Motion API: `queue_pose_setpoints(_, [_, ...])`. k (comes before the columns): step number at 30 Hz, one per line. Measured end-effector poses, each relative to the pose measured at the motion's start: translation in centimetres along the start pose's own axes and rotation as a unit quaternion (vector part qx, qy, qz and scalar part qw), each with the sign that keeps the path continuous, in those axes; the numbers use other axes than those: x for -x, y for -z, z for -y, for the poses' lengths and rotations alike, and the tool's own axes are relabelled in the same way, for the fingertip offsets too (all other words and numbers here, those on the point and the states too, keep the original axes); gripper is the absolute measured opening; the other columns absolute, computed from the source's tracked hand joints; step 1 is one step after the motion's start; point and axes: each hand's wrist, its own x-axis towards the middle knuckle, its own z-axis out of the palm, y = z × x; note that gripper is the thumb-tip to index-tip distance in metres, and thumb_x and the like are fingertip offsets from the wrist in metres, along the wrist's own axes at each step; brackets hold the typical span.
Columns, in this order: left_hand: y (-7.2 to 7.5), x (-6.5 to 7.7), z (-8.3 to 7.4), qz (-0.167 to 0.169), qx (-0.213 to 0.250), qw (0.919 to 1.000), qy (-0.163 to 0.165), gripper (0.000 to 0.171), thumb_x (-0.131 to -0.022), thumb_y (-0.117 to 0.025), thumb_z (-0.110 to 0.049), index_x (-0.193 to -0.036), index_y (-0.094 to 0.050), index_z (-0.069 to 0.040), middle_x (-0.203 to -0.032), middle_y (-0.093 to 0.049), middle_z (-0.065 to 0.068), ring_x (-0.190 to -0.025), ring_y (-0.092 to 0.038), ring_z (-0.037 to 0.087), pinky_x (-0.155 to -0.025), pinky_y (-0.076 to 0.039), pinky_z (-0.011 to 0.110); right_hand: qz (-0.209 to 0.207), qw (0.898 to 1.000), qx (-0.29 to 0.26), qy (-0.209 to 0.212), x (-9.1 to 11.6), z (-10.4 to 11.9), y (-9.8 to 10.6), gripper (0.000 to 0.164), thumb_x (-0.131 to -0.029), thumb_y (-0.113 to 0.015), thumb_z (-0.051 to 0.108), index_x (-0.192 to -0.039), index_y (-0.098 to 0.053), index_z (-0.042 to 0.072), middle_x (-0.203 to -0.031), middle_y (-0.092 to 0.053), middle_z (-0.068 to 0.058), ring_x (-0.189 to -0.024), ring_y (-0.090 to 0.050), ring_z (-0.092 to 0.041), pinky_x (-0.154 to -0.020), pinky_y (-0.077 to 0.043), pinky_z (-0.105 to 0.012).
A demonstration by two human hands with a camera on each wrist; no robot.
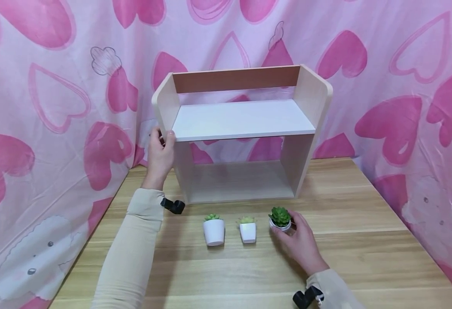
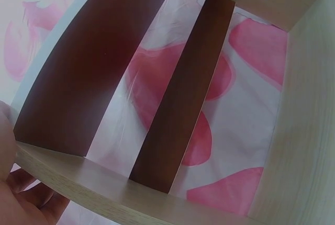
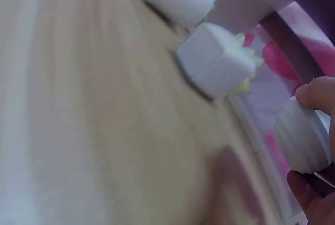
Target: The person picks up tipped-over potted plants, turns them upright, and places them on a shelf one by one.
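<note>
My left hand point(image 1: 161, 156) grips the left side panel of a small two-tier wooden shelf point(image 1: 243, 120). Its thumb lies at the panel's front edge, and curled fingers point(image 2: 32, 204) show beside the panel in the left wrist view. A small dark green succulent in a round white pot point(image 1: 280, 219) is held by my right hand point(image 1: 301, 244). Thumb and fingers pinch that pot point(image 3: 302, 136) from its side, and it appears raised off the table. To its left stand a square white pot with a pale green plant point(image 1: 247, 231) and a larger round white pot with a succulent point(image 1: 213, 231).
The shelf stands toward the back of a wood-grain table point(image 1: 226, 279). A pink heart-patterned curtain point(image 1: 56, 171) hangs behind and on both sides. The shelf's white middle board point(image 1: 243, 118) lies above its lower compartment.
</note>
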Motion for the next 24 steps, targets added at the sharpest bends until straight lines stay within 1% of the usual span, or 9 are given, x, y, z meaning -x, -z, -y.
queue_pose_setpoints(6, [-0.1, 0.0, -0.2, 0.005, -0.001, 1.0000, 0.003, 0.058, -0.113, -0.049, -0.042, -0.160, -0.037, -0.011, -0.164, -0.046, 0.017, -0.147, -0.050, 0.036, -0.126, -0.039, 0.059, 0.000, 1.000, -0.012, 0.004, -0.7, 2.1, 1.2, 0.073, -0.096, -0.083, 0.022, -0.154, -0.048, -0.005, -0.147, -0.059, -0.027, -0.134, -0.062, -0.047, -0.118, -0.046, -0.062])
queue_pose_setpoints(11, [-0.2, 0.0, 0.0, 0.004, 0.001, 1.0000, -0.002, 0.058, -0.113, -0.049, -0.040, -0.160, -0.037, -0.010, -0.163, -0.046, 0.018, -0.148, -0.049, 0.036, -0.127, -0.039, 0.058, -0.018, 0.999, -0.017, 0.038, -1.5, 3.4, 2.2, 0.069, -0.096, -0.083, 0.023, -0.152, -0.052, -0.005, -0.144, -0.062, -0.027, -0.130, -0.065, -0.046, -0.115, -0.050, -0.061])
queue_pose_setpoints(14, [-0.1, 0.0, 0.0, 0.005, 0.002, 0.9999, -0.009, 0.058, -0.113, -0.049, -0.039, -0.161, -0.036, -0.009, -0.162, -0.046, 0.020, -0.149, -0.049, 0.036, -0.128, -0.038, 0.058, -0.023, 0.998, -0.014, 0.053, -2.0, 4.1, 2.9, 0.069, -0.097, -0.082, 0.025, -0.152, -0.053, -0.004, -0.143, -0.063, -0.025, -0.129, -0.065, -0.045, -0.113, -0.051, -0.061])
queue_pose_setpoints(19, [0.0, 0.0, 0.0, 0.011, -0.001, 0.9999, 0.002, 0.059, -0.113, -0.048, -0.042, -0.162, -0.034, -0.012, -0.165, -0.043, 0.017, -0.151, -0.046, 0.035, -0.128, -0.037, 0.059, -0.024, 0.998, -0.018, 0.064, -2.7, 5.9, 4.3, 0.068, -0.098, -0.081, 0.027, -0.153, -0.052, -0.001, -0.145, -0.061, -0.023, -0.130, -0.063, -0.042, -0.114, -0.050, -0.059])
queue_pose_setpoints(24, [0.1, 0.1, 0.0, 0.012, -0.004, 0.9999, 0.011, 0.060, -0.113, -0.047, -0.044, -0.163, -0.033, -0.014, -0.167, -0.042, 0.015, -0.152, -0.046, 0.035, -0.128, -0.036, 0.060, -0.038, 0.995, -0.014, 0.093, -3.5, 7.5, 5.2, 0.063, -0.099, -0.080, 0.024, -0.151, -0.055, 0.000, -0.142, -0.062, -0.020, -0.128, -0.065, -0.038, -0.113, -0.052, -0.054])
